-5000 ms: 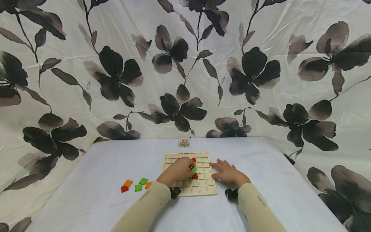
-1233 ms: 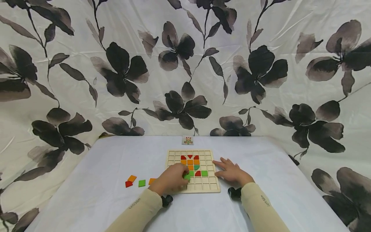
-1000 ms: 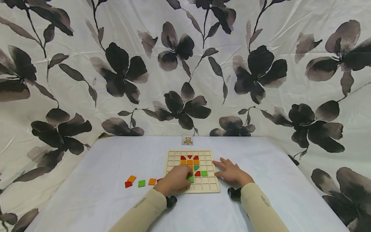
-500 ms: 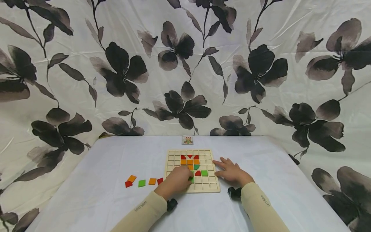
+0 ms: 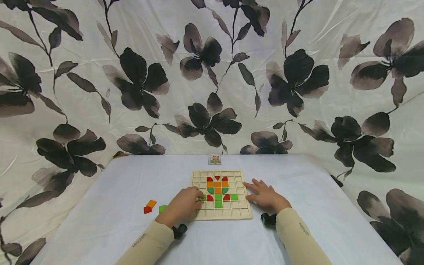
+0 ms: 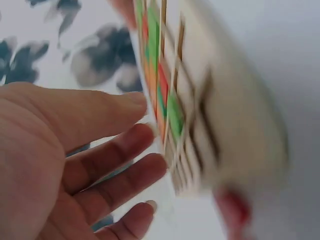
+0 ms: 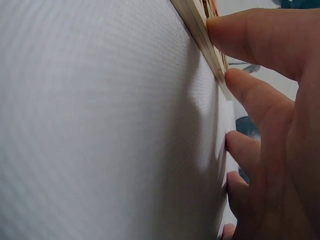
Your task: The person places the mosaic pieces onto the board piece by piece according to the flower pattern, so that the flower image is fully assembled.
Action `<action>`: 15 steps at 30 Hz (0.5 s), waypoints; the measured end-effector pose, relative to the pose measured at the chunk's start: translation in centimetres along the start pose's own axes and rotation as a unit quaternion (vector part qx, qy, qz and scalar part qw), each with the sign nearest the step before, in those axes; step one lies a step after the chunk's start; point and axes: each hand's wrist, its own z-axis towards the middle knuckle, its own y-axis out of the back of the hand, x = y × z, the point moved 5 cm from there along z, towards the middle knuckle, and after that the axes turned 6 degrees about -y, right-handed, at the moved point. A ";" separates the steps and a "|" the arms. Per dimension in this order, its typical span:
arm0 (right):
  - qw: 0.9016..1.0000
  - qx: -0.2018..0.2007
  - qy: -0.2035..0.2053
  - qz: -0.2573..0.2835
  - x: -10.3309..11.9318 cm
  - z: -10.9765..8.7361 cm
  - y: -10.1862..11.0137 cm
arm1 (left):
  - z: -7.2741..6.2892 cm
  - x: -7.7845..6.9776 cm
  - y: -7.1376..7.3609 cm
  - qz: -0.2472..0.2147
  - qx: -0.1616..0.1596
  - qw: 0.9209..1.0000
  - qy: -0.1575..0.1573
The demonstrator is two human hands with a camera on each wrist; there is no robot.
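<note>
A wooden grid board lies on the white table with red, orange and green tiles set in its cells. Over its left side is my left hand, fingertips beside a light green tile that they partly hide. In the left wrist view the thumb and fingers are apart with nothing between them, close to a green tile in the grid. My right hand rests with spread fingers at the board's right edge; its thumb and forefinger touch the wooden side in the right wrist view.
Left of the board lie a loose orange tile, a red tile and a green tile, the last partly behind the left hand. A small patterned card lies beyond the board. Floral cloth hangs behind the table.
My left hand put a green tile into the lower middle of the board, pressed there, then moved left, uncovering a green and a red tile. My right hand stayed at the edge.
</note>
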 end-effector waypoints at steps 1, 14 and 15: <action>1.000 -0.002 0.000 -0.003 0.0 0.0 0.0 | -0.3 0.8 0.4 -0.002 0.002 1.000 0.012; 1.000 0.001 -0.002 -0.006 -0.2 0.5 0.0 | -3.7 7.1 2.4 0.035 0.058 0.996 0.056; 1.000 0.001 -0.001 -0.005 -0.2 0.4 0.0 | -3.9 7.1 2.3 0.031 0.056 0.997 0.050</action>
